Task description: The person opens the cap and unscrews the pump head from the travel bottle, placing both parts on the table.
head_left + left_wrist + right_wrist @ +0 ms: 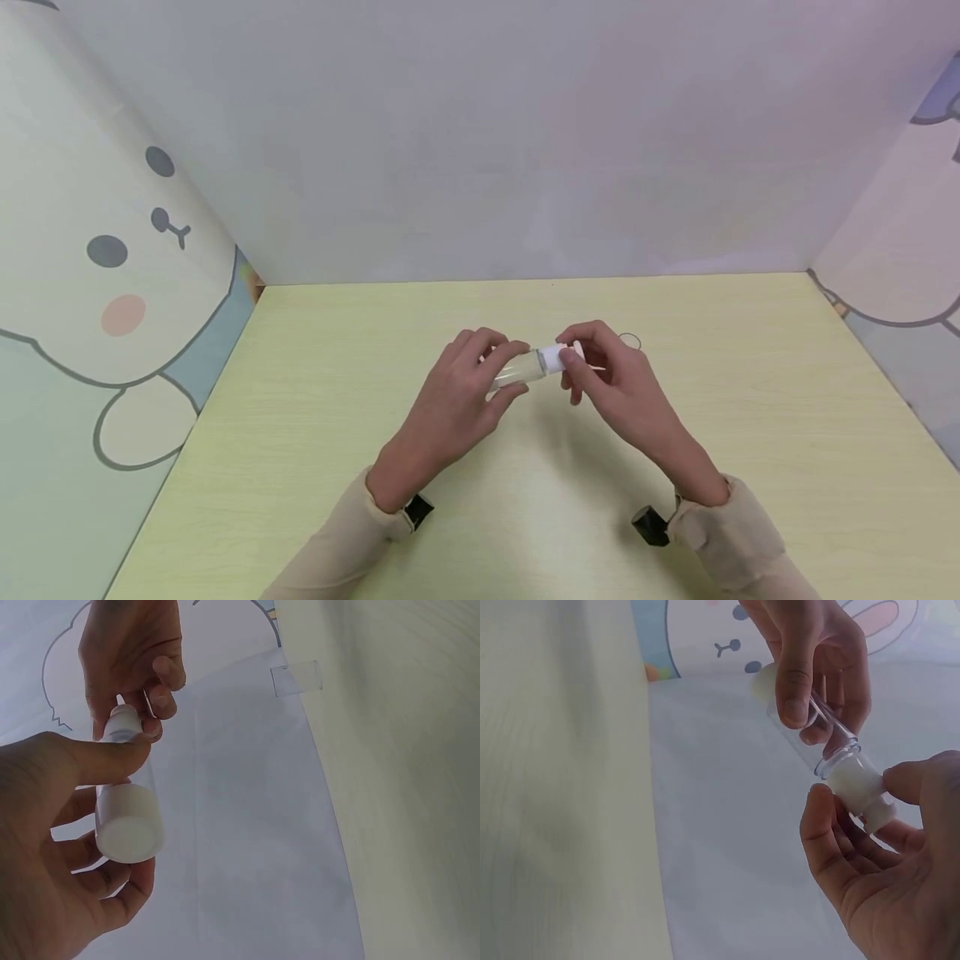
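Observation:
A small clear bottle (519, 370) is held in the air above the table, tilted, its capped end to the right. My left hand (459, 396) grips the body between thumb and fingers. Its lower end (130, 829) looks white in the left wrist view; whether that is contents or the base I cannot tell. My right hand (626, 390) pinches the white cap (855, 784) with thumb and fingertips. The cap sits on the bottle's neck, and a small white part (880, 815) sticks out at its end. Fingers hide some of the cap.
A thin, dark-outlined round thing (630, 341), seemingly transparent, lies on the pale wooden table (300, 417) just beyond my right hand. Behind stands a plain pale wall panel (510, 150). Cartoon-printed panels (67, 275) border the sides. Clear tape (297, 679) sticks at the table's edge.

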`<state>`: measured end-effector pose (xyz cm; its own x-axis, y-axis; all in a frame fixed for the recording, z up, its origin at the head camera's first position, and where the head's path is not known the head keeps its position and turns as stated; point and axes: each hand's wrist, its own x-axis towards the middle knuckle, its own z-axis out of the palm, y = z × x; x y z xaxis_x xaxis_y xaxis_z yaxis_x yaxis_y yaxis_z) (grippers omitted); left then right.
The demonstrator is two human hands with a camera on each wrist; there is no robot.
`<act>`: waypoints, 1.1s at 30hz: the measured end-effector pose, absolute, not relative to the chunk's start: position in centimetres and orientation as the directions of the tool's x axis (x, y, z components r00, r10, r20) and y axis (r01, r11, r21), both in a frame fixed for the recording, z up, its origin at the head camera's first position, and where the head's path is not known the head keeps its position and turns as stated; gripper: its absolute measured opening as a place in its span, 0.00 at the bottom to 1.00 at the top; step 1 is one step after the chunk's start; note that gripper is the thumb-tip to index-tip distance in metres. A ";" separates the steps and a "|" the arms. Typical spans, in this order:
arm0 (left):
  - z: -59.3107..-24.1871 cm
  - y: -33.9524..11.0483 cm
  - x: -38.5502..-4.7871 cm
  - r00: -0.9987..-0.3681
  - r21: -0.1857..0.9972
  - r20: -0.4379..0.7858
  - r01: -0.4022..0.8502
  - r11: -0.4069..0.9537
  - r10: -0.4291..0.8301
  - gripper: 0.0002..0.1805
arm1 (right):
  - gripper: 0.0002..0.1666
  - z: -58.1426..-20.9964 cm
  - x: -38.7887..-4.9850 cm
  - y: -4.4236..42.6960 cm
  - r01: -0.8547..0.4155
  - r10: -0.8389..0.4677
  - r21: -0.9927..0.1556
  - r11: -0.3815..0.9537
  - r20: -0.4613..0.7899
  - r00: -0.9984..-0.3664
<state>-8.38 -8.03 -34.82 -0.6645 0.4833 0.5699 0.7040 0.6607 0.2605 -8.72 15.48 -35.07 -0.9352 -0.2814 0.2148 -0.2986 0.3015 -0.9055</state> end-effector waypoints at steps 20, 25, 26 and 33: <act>-35.2 -8.1 -8.6 -0.732 0.339 0.447 0.670 0.660 0.514 0.23 | 0.20 -35.3 -9.1 16.4 -0.533 -0.426 -0.811 0.242 0.405 -0.809; -35.1 -8.1 -8.5 -0.732 0.339 0.448 0.671 0.660 0.513 0.23 | 0.24 -35.1 -9.2 16.7 -0.533 -0.442 -0.795 0.288 0.384 -0.811; -35.1 -8.1 -8.5 -0.731 0.337 0.448 0.671 0.661 0.514 0.23 | 0.24 -35.1 -9.2 16.7 -0.539 -0.447 -0.787 0.300 0.384 -0.808; -35.1 -8.1 -8.5 -0.727 0.326 0.453 0.674 0.663 0.516 0.22 | 0.30 -35.0 -9.4 16.7 -0.693 -0.489 -0.590 0.414 0.499 -0.716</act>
<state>-8.51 -8.06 -35.07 -0.7269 0.5159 0.4534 0.6739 0.6631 0.3258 -9.35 16.70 -34.99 -0.7159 -0.4886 0.4988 -0.6935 0.4141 -0.5896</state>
